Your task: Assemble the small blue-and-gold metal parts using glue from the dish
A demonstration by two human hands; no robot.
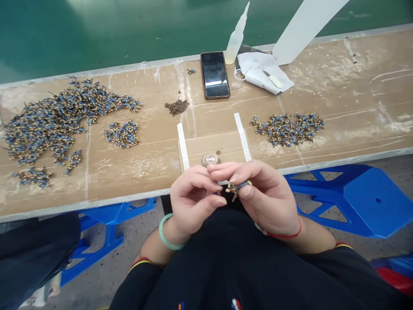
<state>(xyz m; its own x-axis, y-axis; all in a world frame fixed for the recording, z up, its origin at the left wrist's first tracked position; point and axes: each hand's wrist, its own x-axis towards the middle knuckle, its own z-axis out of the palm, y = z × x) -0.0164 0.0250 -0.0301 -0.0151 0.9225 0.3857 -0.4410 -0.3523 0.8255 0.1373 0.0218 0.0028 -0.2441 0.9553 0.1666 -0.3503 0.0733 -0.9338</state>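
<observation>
Between the thumb and fingers of my right hand (271, 196) is a small blue-and-tan figurine (240, 186), with thin parts sticking out toward the left. My left hand (193, 196) is closed in a pinch close beside it; a tiny bit of something shows at its fingertips, too small to name. Just beyond my fingers, a round shiny clear disc (211, 159) lies on a cardboard piece (211, 144) edged by two white tape strips. A small pile of brown round bits (177, 107) sits farther back.
A big heap of similar figurines (54, 118) spreads over the left, with a smaller cluster (122, 134) beside it. Another pile (288, 129) lies right. A phone (215, 75), a squeeze bottle (235, 43) and a white mask (263, 71) are at the back. Blue stools (376, 198) stand below the table edge.
</observation>
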